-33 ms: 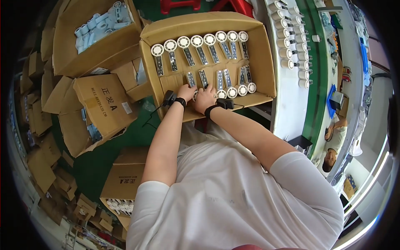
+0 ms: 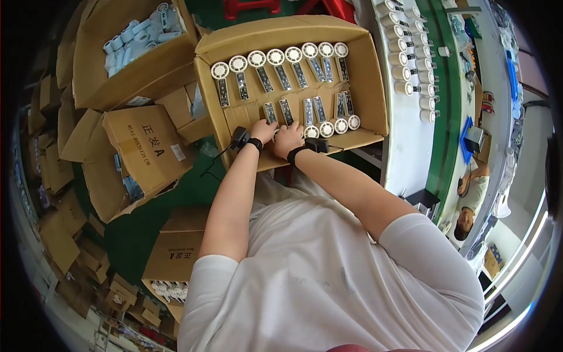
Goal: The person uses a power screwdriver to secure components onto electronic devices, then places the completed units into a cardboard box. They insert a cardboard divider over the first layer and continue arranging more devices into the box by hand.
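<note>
Left hand (image 2: 262,131) and right hand (image 2: 289,139) over white round-headed units (image 2: 270,112), near row's left end, inside cardboard carton (image 2: 249,112); can't tell if either grip is closed. Likely positioning step; next move calls for aligning without knocking neighbours.

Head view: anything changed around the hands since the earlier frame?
Nothing visible beyond a slight view shift. Left hand and right hand stay at the near row of round-headed units in the cardboard box; the far row is as it was.
</note>
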